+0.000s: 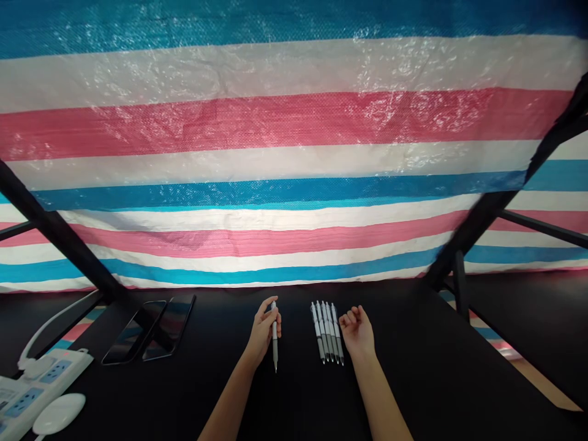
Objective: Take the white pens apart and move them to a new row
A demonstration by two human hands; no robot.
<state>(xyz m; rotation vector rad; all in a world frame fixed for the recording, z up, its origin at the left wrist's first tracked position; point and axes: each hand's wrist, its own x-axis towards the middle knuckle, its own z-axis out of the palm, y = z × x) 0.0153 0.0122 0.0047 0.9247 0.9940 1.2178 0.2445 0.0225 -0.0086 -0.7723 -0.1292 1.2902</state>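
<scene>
My left hand [264, 327] is closed around a white-and-grey pen [274, 337], which it holds with the tip pointing toward me. To the right, a row of several similar pens [327, 334] lies side by side on the black tabletop [298, 398], tips also toward me. My right hand [358, 331] rests just beside the right end of this row, with its fingers curled in loosely and no object visible in them. Whether its fingertips touch the outermost pen, I cannot tell.
Two dark phones [134, 334] lie at the left. A white power strip [46, 386] with a plug and a white rounded device [59, 413] occupies the lower left corner. Black frame bars [473, 226] rise on both sides, before a striped plastic sheet [285, 122].
</scene>
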